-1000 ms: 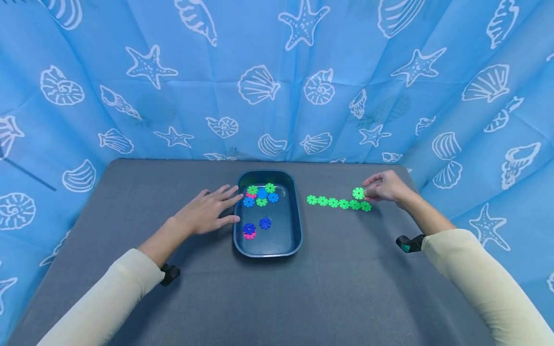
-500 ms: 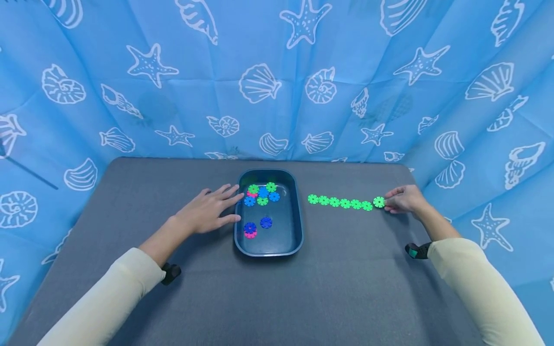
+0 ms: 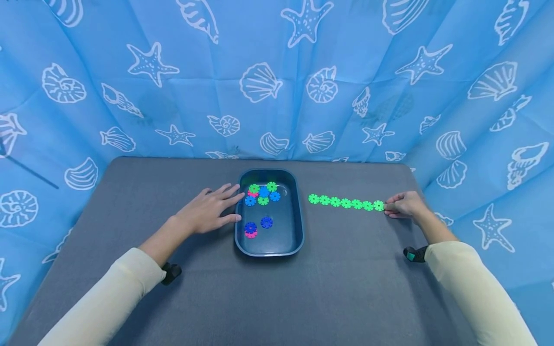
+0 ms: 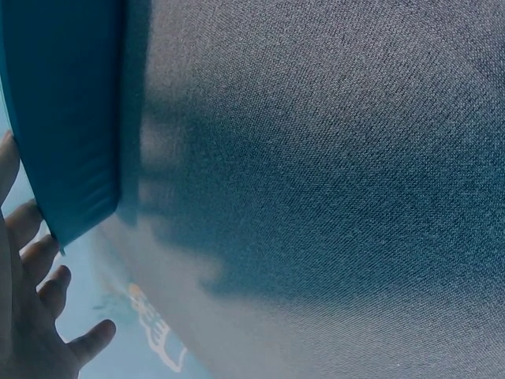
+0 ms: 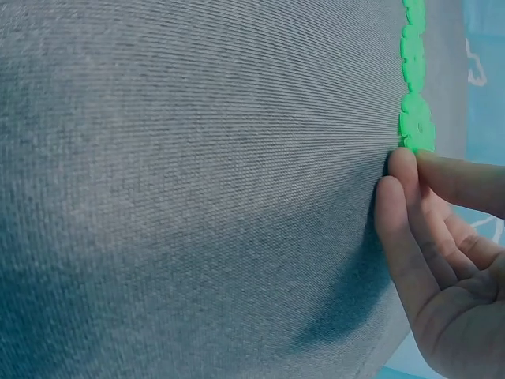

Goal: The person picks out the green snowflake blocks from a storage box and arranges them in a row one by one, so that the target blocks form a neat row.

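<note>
On the right of the grey table, several green notched discs form a nearly straight row (image 3: 346, 203), each close against its neighbour. My right hand (image 3: 406, 205) pinches the green disc (image 3: 378, 205) at the right end of that row between thumb and fingertips. In the right wrist view the same end disc (image 5: 416, 125) lies at the fingertips, in line with the others. My left hand (image 3: 209, 211) has its fingers stretched out, the tips touching the left rim of a dark blue tray (image 3: 300, 226). The left wrist view shows those fingers (image 4: 52, 292) beside the tray's wall (image 4: 67, 118).
Inside the tray are loose discs: green (image 3: 263, 201), light blue (image 3: 274, 196), dark blue (image 3: 266, 222) and pink (image 3: 251, 234). A blue curtain (image 3: 277, 115) with white shell prints hangs behind the table (image 3: 337, 298) and at its sides.
My right hand has carried the green disc from above the row to its right end and brought it down against the last disc. My left hand has stayed at the tray.
</note>
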`<action>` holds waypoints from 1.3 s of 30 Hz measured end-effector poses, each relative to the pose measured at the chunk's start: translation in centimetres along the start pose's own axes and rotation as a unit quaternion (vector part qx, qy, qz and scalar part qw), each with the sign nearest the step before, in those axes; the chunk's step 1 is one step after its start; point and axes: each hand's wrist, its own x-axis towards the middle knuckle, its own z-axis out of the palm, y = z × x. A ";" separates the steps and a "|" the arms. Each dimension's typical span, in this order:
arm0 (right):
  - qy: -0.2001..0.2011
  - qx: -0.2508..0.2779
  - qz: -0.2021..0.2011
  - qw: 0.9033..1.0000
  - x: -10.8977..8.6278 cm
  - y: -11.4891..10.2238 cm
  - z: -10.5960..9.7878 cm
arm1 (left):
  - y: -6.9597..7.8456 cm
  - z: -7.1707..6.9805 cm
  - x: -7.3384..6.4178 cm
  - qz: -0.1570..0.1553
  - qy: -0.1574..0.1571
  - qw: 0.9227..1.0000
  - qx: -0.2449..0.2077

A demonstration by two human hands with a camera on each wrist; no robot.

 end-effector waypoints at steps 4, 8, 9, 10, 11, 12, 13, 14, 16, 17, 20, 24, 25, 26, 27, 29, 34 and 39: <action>0.017 0.001 -0.002 1.000 0.0 0.1 0.1 | 0.0 0.0 0.1 -0.002 0.003 1.000 -0.001; 0.018 -0.001 0.001 1.000 0.1 0.2 0.0 | 0.0 -0.1 0.1 0.000 0.004 1.000 -0.005; 0.017 -0.003 0.001 1.000 0.0 0.2 -0.1 | 0.0 -0.1 0.1 0.001 0.005 1.000 -0.006; 0.017 -0.004 0.003 1.000 0.0 0.1 -0.1 | 0.0 -0.1 0.2 0.003 0.007 1.000 -0.004; 0.015 -0.006 0.004 1.000 0.0 0.1 -0.1 | 0.0 -0.1 0.2 0.003 0.008 1.000 -0.004; 0.014 -0.007 0.005 1.000 0.0 0.0 -0.2 | 0.0 -0.1 0.2 0.004 0.008 1.000 -0.004; 0.011 -0.011 0.005 1.000 0.0 -0.2 -0.2 | 0.0 -0.1 0.2 0.004 0.008 1.000 -0.004; 0.010 -0.013 0.005 1.000 0.0 -0.4 -0.3 | 0.0 -0.2 0.2 0.004 0.008 1.000 -0.004; 0.012 -0.015 0.002 1.000 0.0 -1.0 -0.4 | 0.1 -0.2 0.2 0.003 0.006 1.000 -0.005; 0.013 -0.017 -0.002 1.000 -0.1 -1.3 -0.4 | 0.1 -0.2 0.2 0.003 0.005 1.000 -0.006; 0.015 -0.021 -0.026 0.999 -0.3 -2.8 -0.3 | 0.1 -0.2 0.2 0.002 0.004 1.000 -0.004; -0.020 0.008 -0.061 0.998 -0.7 -5.4 0.5 | 0.1 0.0 0.2 0.002 0.003 1.000 -0.001; -0.035 0.017 -0.066 0.997 -0.8 -6.1 0.8 | 0.0 0.1 0.2 0.003 0.003 1.000 -0.001; -0.051 0.025 -0.068 0.996 -0.9 -6.8 1.3 | 0.0 0.1 0.1 0.004 0.003 1.000 0.000; -0.070 0.030 -0.071 0.995 -1.1 -7.5 1.7 | 0.0 0.2 0.1 0.005 0.005 1.000 0.002; -0.104 0.027 -0.078 0.991 -1.3 -8.9 2.8 | 0.0 0.3 0.2 0.008 0.007 1.000 0.005; -0.159 0.012 -0.111 0.981 -2.0 -12.6 6.0 | 0.0 0.2 0.2 0.009 0.007 1.000 0.002; -0.182 0.038 -0.135 0.973 -2.4 -16.1 9.3 | -0.1 -0.1 0.0 0.008 0.003 1.000 0.003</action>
